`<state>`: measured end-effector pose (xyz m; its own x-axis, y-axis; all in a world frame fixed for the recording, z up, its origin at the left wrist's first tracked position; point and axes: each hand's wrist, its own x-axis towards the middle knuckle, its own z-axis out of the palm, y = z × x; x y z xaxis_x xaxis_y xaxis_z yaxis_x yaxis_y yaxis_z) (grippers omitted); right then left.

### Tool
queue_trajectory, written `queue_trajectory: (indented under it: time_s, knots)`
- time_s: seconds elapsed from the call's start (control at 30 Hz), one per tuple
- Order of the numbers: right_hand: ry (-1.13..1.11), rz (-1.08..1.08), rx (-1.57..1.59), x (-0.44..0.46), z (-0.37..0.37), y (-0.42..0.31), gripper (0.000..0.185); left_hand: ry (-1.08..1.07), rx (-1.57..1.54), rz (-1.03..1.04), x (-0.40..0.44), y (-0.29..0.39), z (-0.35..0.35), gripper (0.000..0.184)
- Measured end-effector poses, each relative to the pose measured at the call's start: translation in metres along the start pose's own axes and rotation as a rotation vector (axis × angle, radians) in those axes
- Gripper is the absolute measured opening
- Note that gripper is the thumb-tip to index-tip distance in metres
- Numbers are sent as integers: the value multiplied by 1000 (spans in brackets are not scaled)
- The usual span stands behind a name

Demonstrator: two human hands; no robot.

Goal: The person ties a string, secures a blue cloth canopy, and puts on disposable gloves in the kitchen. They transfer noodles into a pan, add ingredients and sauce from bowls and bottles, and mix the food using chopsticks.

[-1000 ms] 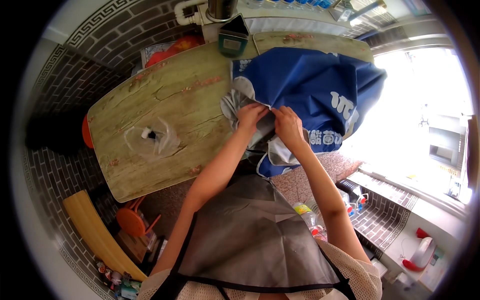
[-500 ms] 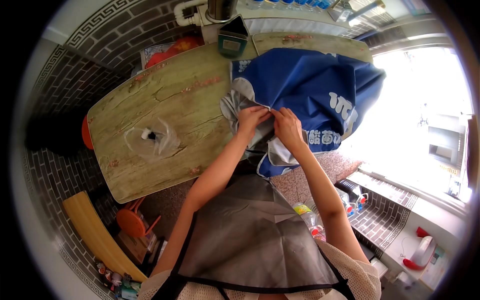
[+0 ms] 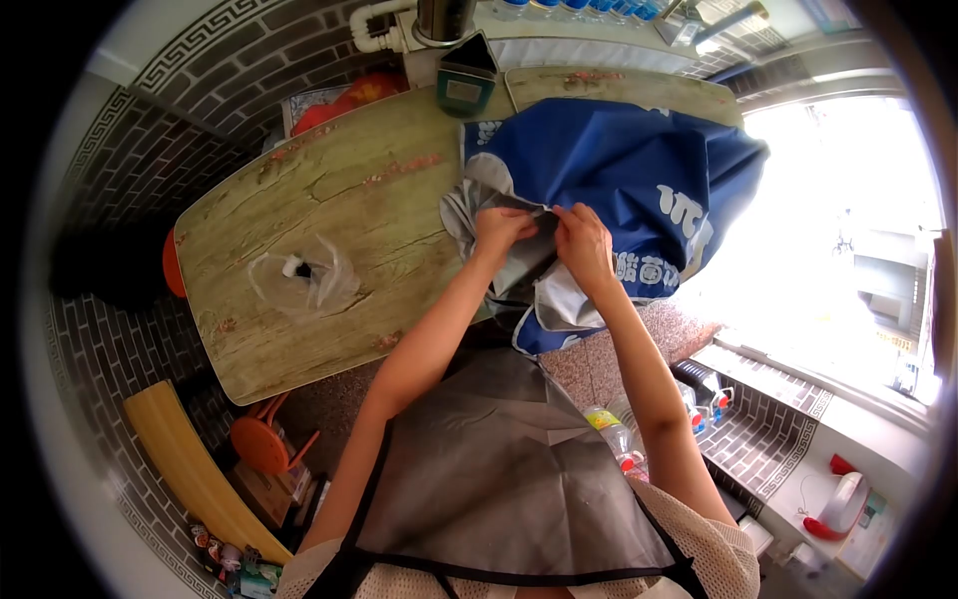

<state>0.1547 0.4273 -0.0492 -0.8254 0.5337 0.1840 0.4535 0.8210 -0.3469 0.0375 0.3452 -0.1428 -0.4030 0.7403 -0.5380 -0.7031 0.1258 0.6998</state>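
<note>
The large blue coated-fabric sheet with white lettering and a silver-grey underside (image 3: 599, 150) lies rumpled on the wood-patterned, rounded-corner table (image 3: 319, 200), spreading beyond and to the right of the fingers. The left hand (image 3: 504, 230) and right hand (image 3: 585, 243) meet at its pale edge, thumbs and fingertips drawn together on the cloth, the two pinches just beside each other. It looks light for its spread, soft and limp, perhaps a little slippery on the blue face, and hardly fragile. The bordered edge under the fingertips seems the surest place to take hold, since the broad panels would likely slide and fold.

Loose grey folds bunch just left of the left fingers, and a turned-back flap hangs below the right ones; these would get in the way most. Well to the left of the fingers sits a crumpled clear plastic bag (image 3: 334, 285), apart from the cloth. Past the fingertips, near the cloth's far-left corner, stands a dark green box-shaped container (image 3: 466, 85), which a wide sweep could knock
</note>
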Motion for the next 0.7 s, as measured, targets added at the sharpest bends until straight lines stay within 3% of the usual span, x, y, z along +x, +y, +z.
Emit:
queue_trajectory:
  time_s: [0.23, 0.7]
  knots:
    - [-68, 39, 92, 1, -1, 4, 23, -25, -39, -13, -1, 5, 8, 19]
    - [-97, -25, 1, -9, 7, -1, 27, -162, -407, -70, -5, 8, 0, 15]
